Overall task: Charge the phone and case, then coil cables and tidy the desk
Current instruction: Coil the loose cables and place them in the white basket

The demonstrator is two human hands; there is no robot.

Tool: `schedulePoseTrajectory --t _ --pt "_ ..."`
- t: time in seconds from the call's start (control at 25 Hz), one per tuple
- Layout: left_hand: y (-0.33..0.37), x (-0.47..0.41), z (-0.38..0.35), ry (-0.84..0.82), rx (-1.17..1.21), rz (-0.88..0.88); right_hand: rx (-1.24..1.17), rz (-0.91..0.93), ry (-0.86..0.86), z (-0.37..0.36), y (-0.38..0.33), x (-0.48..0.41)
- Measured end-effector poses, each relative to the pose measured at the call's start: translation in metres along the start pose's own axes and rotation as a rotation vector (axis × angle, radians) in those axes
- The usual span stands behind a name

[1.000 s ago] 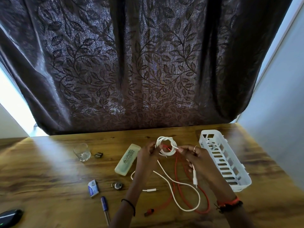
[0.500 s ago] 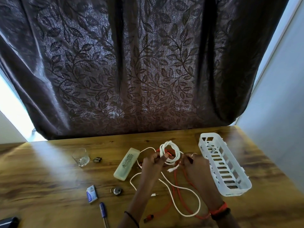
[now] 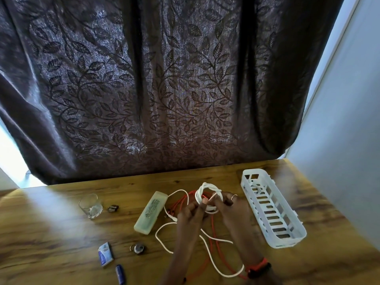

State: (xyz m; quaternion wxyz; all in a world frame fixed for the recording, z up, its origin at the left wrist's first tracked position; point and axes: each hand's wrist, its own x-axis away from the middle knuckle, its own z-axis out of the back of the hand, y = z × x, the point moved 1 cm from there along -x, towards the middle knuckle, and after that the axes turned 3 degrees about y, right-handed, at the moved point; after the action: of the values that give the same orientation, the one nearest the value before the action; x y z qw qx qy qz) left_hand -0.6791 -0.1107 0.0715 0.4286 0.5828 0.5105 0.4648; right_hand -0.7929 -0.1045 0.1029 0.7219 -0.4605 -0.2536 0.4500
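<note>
A white cable [image 3: 207, 192] is wound into a small coil held above the wooden desk [image 3: 51, 233]. My left hand [image 3: 191, 214] pinches the coil's near side. My right hand [image 3: 232, 208], with a ring on one finger, grips the coil's right side and a loose end of the cable. The rest of the white cable trails in loops toward me across the desk. A red cable [image 3: 181, 202] lies loose under and around the hands. No phone or charging case shows clearly.
A white slotted basket [image 3: 287, 233] stands at the right. A pale green long case [image 3: 150, 212], a drinking glass [image 3: 90, 205], a small metal piece [image 3: 113, 208], a blue-white packet [image 3: 105, 254], a round metal object [image 3: 138, 248] and a blue pen [image 3: 120, 274] lie left. A dark curtain [image 3: 164, 79] hangs behind.
The coil stays between both hands while the loose end has been drawn in around it. The trailing white loop on the desk has shortened. The view has tilted upward.
</note>
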Motion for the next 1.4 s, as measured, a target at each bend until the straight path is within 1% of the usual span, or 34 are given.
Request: schedulePoseTrajectory --t 0.12,0.28,0.36,0.44,0.48,0.56,0.64,0.72,0.8,0.84,0.88,0.96,1.04,1.2,1.28,1.32,1.4 --pt "0.000 -0.002 -0.003 0.042 0.021 -0.004 -0.020 0.005 0.026 -0.001 -0.001 0.001" --pt "-0.008 -0.007 -0.004 0.083 -0.035 -0.048 -0.039 0.047 0.076 -0.001 -0.002 0.003" --pt "-0.009 -0.007 -0.002 0.135 -0.015 -0.004 -0.048 0.068 0.061 -0.005 0.000 0.004" --pt "-0.010 -0.007 0.000 0.152 -0.003 -0.003 -0.038 0.081 0.011 -0.006 0.001 0.003" --pt "-0.010 -0.007 0.002 0.141 -0.015 -0.024 -0.036 0.082 -0.033 -0.005 -0.001 0.003" --pt "-0.007 -0.007 0.006 0.120 -0.027 -0.048 -0.057 0.070 -0.177 0.001 -0.004 0.003" --pt "-0.002 -0.005 0.008 0.113 0.026 -0.035 -0.175 0.012 -0.362 0.008 -0.008 0.005" --pt "0.005 -0.001 0.009 0.065 0.102 -0.004 -0.336 -0.053 -0.514 0.012 -0.010 0.005" --pt "0.011 0.002 0.010 -0.005 0.113 0.011 -0.499 -0.141 -0.607 0.012 -0.006 0.003" --pt "0.012 0.001 0.010 -0.026 0.088 0.000 -0.517 -0.182 -0.635 0.012 -0.004 0.003" --pt "0.013 -0.001 0.012 -0.030 0.061 -0.015 -0.463 -0.201 -0.648 0.013 -0.005 0.004" --pt "0.014 -0.004 0.014 -0.015 0.024 -0.027 -0.191 -0.164 -0.609 0.014 -0.009 0.008" --pt "0.014 -0.005 0.014 -0.010 0.017 -0.013 -0.038 -0.104 -0.488 0.017 -0.010 0.011" --pt "0.012 -0.005 0.019 0.050 0.051 0.045 0.040 0.000 -0.334 0.016 -0.006 0.006" --pt "0.008 -0.005 0.022 0.073 0.101 0.091 0.050 -0.029 -0.254 0.016 -0.001 0.002" --pt "0.006 -0.004 0.022 0.079 0.122 0.109 0.042 -0.033 -0.238 0.016 0.003 -0.001" --pt "0.005 -0.005 0.024 0.084 0.164 0.145 0.010 -0.005 -0.269 0.015 0.004 -0.004"
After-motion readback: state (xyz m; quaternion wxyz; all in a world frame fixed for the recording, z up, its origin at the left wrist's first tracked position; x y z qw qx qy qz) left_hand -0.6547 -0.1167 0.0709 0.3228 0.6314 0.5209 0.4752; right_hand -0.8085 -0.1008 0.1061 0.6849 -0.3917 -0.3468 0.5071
